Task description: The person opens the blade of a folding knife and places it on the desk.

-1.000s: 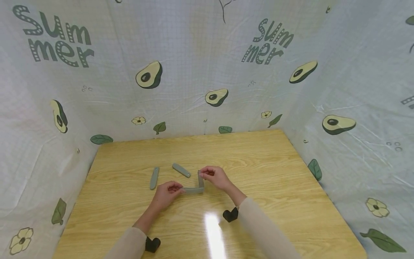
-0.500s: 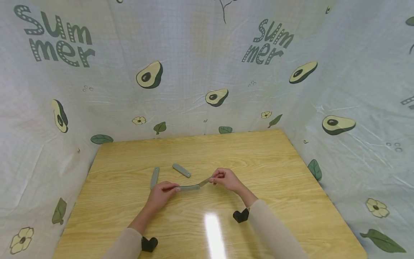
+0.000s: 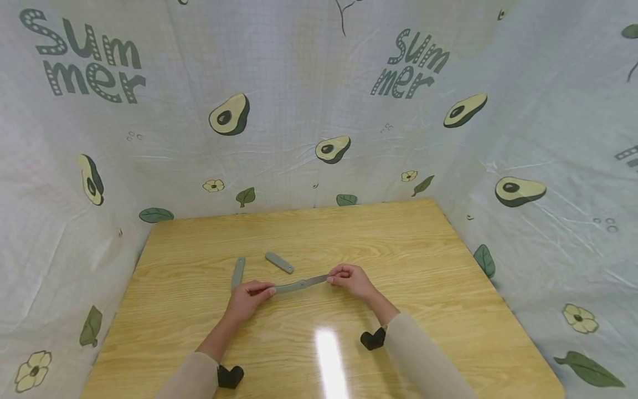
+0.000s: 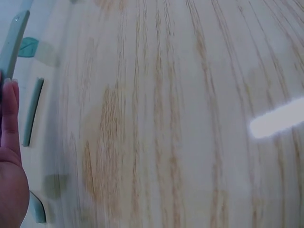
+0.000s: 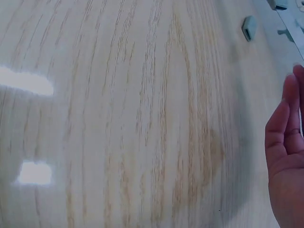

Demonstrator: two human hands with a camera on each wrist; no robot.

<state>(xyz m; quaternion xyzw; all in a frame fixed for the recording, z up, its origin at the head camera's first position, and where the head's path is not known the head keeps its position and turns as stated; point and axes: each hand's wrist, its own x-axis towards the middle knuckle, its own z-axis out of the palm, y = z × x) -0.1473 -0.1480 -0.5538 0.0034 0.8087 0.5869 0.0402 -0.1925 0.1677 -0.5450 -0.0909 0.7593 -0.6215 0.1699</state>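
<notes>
A folding knife with a grey-green handle (image 3: 290, 287) is held above the table between both hands, its thin metal blade (image 3: 316, 280) swung out nearly in line with the handle. My left hand (image 3: 246, 299) pinches the handle's far left end between thumb and fingers. At the other end, my right hand (image 3: 351, 280) pinches the tip of the blade. In the left wrist view the handle (image 4: 13, 45) rises above the fingers of the left hand (image 4: 10, 152). The right wrist view shows the right hand (image 5: 287, 152) at its edge, with the blade mostly hidden.
Two more folded knives lie on the wooden table (image 3: 399, 249): one slanted behind the held knife (image 3: 279, 262), one just beyond the left hand (image 3: 238, 272). Printed cloth (image 3: 279, 166) closes off the back and sides. Black wrist mounts (image 3: 230, 377) stick out from the sleeves.
The blade has swung from about a right angle to nearly straight with the handle. My right hand has moved right and slightly down with the blade; the left has shifted slightly left.
</notes>
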